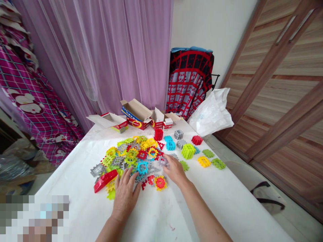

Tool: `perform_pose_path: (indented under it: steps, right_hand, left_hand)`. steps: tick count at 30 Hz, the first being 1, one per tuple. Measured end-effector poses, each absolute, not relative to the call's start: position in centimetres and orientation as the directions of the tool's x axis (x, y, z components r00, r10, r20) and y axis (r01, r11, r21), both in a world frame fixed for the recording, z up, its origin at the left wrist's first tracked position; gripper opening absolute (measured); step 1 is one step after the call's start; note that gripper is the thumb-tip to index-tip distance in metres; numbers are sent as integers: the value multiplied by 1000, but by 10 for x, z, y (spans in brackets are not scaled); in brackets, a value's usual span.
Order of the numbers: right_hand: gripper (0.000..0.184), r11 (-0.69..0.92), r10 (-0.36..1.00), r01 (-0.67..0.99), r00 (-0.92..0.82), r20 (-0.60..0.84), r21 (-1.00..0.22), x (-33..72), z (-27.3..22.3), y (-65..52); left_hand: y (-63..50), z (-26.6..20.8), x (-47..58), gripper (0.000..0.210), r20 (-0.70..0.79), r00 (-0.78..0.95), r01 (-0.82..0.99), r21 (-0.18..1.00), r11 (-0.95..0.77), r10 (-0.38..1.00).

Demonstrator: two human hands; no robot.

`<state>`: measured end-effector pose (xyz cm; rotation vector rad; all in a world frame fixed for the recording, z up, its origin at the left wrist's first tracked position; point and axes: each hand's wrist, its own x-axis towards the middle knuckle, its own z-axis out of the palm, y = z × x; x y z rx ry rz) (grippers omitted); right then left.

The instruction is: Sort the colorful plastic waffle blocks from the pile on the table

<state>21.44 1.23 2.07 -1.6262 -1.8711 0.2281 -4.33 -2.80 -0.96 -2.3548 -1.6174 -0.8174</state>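
A heap of interlocking plastic building pieces [131, 155] in yellow, lime, grey, red and blue lies mid-table. My left hand [124, 191] rests at the heap's near edge, fingers spread, close to a blue square piece [142, 167]. Right of the heap, my right hand [175, 169] has its thumb and fingertips around a grey building piece [163, 161]. A glossy red curved part [105, 180] lies left of my left hand. Between the hands sits a yellow piece with a red centre [160, 183].
Sorted pieces stand to the right, among them a lime stack [188, 151], a red stack [196, 140] and a yellow stack [204, 161]. Opened cardboard boxes [137, 112] line the table's far edge. A white plastic bag [212, 112] is at the far right corner.
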Motion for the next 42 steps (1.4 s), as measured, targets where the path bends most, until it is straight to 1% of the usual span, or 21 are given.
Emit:
perform_pose_path:
  steps: [3, 5, 7, 9, 11, 13, 15, 19, 23, 25, 27, 31, 34, 38, 42]
  right_hand:
    - [64, 351, 926, 804, -221, 307, -480, 231, 28, 13]
    - [65, 393, 913, 791, -277, 298, -470, 237, 33, 15]
    - [60, 337, 930, 818, -214, 298, -466, 237, 38, 15]
    - [45, 194, 958, 874, -71, 278, -446, 232, 41, 12]
    - [29, 44, 970, 922, 53, 238, -385, 224, 43, 8]
    - [30, -27, 980, 953, 86, 182, -303, 214, 42, 3]
    - [32, -11, 988, 966, 49, 144, -259, 208, 40, 0]
    - [29, 111, 985, 956, -70, 156, -273, 212, 37, -4]
    - [45, 232, 967, 920, -183, 178, -317, 231, 34, -8]
    - [50, 218, 967, 916, -155, 204, -338, 239, 32, -12]
    - [48, 162, 969, 922, -81, 234, -352, 242, 29, -17]
    - [28, 48, 960, 940, 50, 274, -338, 237, 21, -31]
    - [20, 40, 959, 949, 52, 279, -314, 229, 17, -38]
    - [19, 34, 951, 952, 63, 303, -303, 223, 15, -39]
    - [19, 78, 947, 952, 22, 320, -296, 222, 18, -40]
  left_hand:
    - [-28, -9, -44, 32, 521, 271, 897, 167, -408, 809]
    - [-28, -7, -44, 31, 525, 273, 896, 167, -412, 806]
    - [-29, -6, -42, 30, 532, 266, 896, 171, -409, 804]
    - [-30, -4, -41, 29, 537, 256, 897, 177, -404, 804]
    - [-30, -4, -40, 29, 540, 245, 899, 184, -397, 805]
    - [-29, -6, -41, 29, 540, 249, 898, 183, -401, 804]
    - [-27, -8, -44, 29, 541, 261, 894, 178, -412, 800]
    - [-26, -9, -45, 29, 542, 266, 885, 189, -424, 797]
    - [-29, -5, -42, 28, 540, 236, 880, 233, -413, 808]
    - [-30, -4, -41, 28, 533, 232, 878, 246, -412, 813]
    - [-30, -4, -41, 28, 526, 229, 878, 251, -407, 819]
    - [-29, -5, -41, 28, 519, 241, 878, 244, -412, 820]
    - [-28, -5, -42, 29, 515, 252, 876, 238, -419, 819]
    - [-28, -4, -42, 29, 515, 247, 875, 246, -417, 821]
    - [-27, -6, -44, 29, 518, 256, 874, 238, -425, 816]
